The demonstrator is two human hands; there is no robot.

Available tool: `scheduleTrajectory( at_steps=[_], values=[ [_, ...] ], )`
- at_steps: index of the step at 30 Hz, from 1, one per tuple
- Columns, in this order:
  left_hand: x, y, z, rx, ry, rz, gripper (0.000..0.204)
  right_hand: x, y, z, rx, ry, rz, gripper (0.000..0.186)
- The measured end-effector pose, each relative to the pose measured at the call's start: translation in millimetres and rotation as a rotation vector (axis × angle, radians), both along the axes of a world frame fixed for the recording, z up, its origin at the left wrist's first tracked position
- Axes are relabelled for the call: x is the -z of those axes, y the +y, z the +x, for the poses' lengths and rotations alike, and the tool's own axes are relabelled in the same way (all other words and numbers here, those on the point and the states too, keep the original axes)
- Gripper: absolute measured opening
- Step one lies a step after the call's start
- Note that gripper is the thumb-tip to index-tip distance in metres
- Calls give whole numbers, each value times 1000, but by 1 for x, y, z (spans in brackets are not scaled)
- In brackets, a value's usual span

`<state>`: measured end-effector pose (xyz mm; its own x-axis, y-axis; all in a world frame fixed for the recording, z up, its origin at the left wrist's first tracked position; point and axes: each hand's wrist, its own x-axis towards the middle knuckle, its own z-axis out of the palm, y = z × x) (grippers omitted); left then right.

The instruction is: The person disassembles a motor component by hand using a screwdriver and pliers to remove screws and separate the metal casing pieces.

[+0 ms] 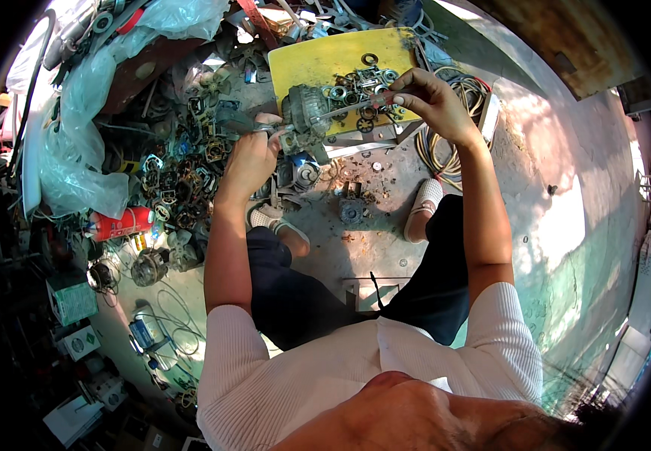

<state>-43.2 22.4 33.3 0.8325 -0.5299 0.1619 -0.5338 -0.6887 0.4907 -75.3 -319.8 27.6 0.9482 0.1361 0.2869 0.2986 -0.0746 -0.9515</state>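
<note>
Metal housing [306,110], grey and ribbed, sits at the left edge of a yellow board [291,62], between the person's two hands. Nearest are the person's white ribbed shirt [325,368] and dark trousers [295,293], the knees spread wide. Between the legs is concrete floor [340,259]; beyond it, on either side, come the feet in pale woven shoes [428,194]. A small finned metal part [351,212] lies on the floor between the feet, with loose bits scattered around it. To the left, a red cylinder [124,223] lies on its side.

Farther out, the left hand [250,161] is curled nearly closed around a metal piece with a dark, blocky end [234,118], its fingertips right beside the housing; what the piece is, I cannot tell. The right hand [442,109] is partly closed, thumb and fingers pinching the end of a screwdriver [359,104] with a reddish handle. Its shaft slants left to the housing; I cannot tell whether the tip touches.

Behind the screwdriver, metal rings [370,59] and other small parts are heaped on the board. Coiled hoses [445,159] lie to the right of the board. Left of the housing spreads a pile of scrap parts [190,177], and beyond that hangs crumpled clear plastic [85,143].
</note>
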Motion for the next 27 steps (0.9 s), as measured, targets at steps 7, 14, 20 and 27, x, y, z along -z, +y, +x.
scheduleTrajectory(
  at_steps=[7, 14, 20, 27],
  values=[
    [1, 1, 1, -9, 16, 11, 38, -16, 0, -9, 113, 472, -307, 45],
    [-3, -2, -1, -9, 30, -6, 39, -10, -1, -4, 69, 349, -147, 34],
    [0, 0, 0, 3, -16, -18, 39, -12, 4, -10, 34, 114, -114, 21],
    [-2, -1, -1, -26, 41, -8, 39, -13, 7, -12, 120, 264, -25, 30]
  ],
)
